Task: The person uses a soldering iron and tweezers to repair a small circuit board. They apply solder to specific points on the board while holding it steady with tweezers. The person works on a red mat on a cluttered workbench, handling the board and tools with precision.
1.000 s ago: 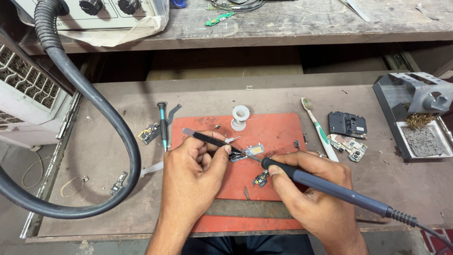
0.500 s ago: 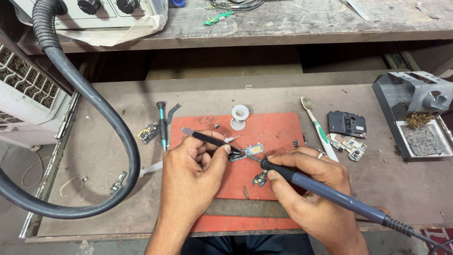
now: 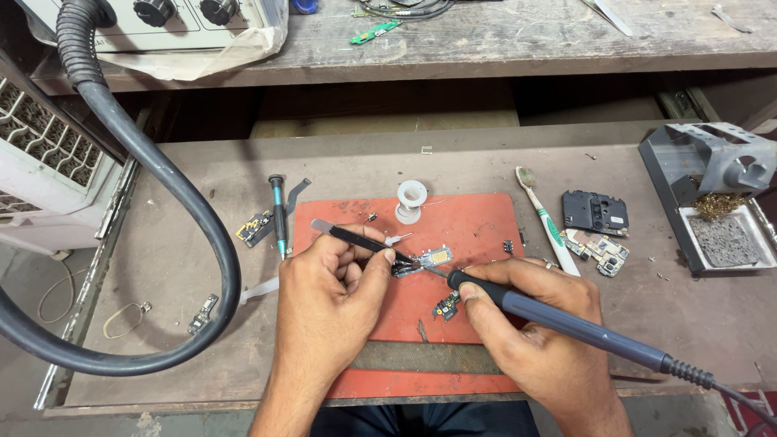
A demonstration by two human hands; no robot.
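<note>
Both hands grip tools, left point(image 3: 328, 295) tweezers point(image 3: 356, 239), right point(image 3: 538, 336) soldering iron point(image 3: 566, 324); solder spool point(image 3: 410, 198) beyond

Views: one, a head-worn camera; no second view shares the scene.
Position: above and behind the left hand point(image 3: 328, 303) and right hand point(image 3: 542, 340), at the person's side of the workbench point(image 3: 486, 162).
Direction: steeply downward and forward, away from the body.
Range: close; both hands fill the lower centre.
Near edge: wrists cut off at the bottom.
Far edge: a raised wooden shelf point(image 3: 502, 40) beyond the hands.
Centre: red work mat point(image 3: 477, 226) under both hands.
</note>
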